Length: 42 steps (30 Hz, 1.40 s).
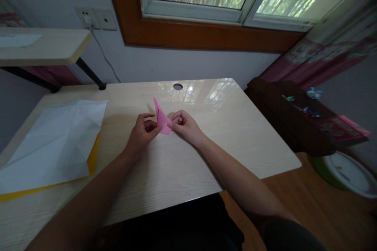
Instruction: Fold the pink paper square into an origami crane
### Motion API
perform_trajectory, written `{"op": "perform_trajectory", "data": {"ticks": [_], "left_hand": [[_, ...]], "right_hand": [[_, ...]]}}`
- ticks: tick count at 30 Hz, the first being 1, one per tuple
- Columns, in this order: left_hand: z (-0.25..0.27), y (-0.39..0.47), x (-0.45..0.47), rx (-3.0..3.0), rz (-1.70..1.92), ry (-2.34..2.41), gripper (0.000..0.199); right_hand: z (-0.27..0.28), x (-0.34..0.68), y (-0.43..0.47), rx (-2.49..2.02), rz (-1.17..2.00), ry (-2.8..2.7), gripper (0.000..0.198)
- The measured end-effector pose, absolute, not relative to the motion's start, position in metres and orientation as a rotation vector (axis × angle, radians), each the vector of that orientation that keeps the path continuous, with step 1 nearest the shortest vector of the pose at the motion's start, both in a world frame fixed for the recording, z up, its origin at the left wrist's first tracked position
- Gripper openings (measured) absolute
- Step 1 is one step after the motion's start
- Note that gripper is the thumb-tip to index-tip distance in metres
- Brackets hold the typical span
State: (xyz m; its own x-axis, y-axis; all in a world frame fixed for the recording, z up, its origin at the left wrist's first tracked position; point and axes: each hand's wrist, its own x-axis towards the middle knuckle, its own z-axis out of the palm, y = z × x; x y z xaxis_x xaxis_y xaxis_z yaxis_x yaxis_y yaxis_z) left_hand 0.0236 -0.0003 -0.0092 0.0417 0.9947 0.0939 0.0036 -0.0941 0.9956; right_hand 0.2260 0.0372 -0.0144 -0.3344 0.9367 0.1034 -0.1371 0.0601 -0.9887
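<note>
The left hand [143, 131] pinches the lower left edge of a folded piece of pink paper [163, 121], its thumb laid on the near face and its other fingers curled behind. The right hand [187, 126] grips the same paper at its right corner between thumb and bent fingers. The pink paper stands between the two hands, over the middle of the table, with a narrow point rising up and to the left; whether its lower edge touches the tabletop is hard to tell. Beneath is the pale wood-grain table [167, 172], with a round hole [178, 86] near its far edge. To the left, well apart from the hands, a creased white sheet [64, 137] lies over a yellow sheet [93, 156], which shows along its right and near edges. Beyond that, a raised shelf [44, 57] stands on black legs [91, 73]. A white cord [103, 53] hangs from a wall outlet [86, 17], and a window [200, 11] framed in brown wood sits above the table. At right, past the table, are a dark brown sofa [273, 113] and a green-and-white round tub [350, 172] on the floor.
</note>
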Motion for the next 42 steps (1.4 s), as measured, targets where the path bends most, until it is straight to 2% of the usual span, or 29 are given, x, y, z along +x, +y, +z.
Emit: {"op": "perform_trajectory", "data": {"ticks": [7,15,20,33,38,42], "left_hand": [[-0.0115,0.0027,0.0244,1.369,1.208,1.193,0.069],[-0.0126,0.0041,0.0268,1.372,1.209,1.210,0.062],[-0.0137,0.0060,0.0272,1.379,1.185,1.226,0.056],[-0.0095,0.0098,0.0236,1.152,1.166,1.151,0.068],[-0.0078,0.0092,0.0251,1.153,1.171,1.188,0.060],[-0.0061,0.0077,0.0248,1.235,1.146,1.257,0.041]], "right_hand": [[-0.0159,0.2256,0.0372,-0.914,1.380,-1.435,0.040],[-0.0116,0.2224,0.0334,-0.949,1.385,-1.554,0.058],[-0.0089,0.2225,0.0339,-0.948,1.439,-1.514,0.054],[-0.0140,0.2279,0.0381,-0.958,1.654,-1.346,0.055],[-0.0173,0.2280,0.0388,-0.949,1.657,-1.329,0.051],[-0.0183,0.2287,0.0399,-0.997,1.612,-1.402,0.044]]}}
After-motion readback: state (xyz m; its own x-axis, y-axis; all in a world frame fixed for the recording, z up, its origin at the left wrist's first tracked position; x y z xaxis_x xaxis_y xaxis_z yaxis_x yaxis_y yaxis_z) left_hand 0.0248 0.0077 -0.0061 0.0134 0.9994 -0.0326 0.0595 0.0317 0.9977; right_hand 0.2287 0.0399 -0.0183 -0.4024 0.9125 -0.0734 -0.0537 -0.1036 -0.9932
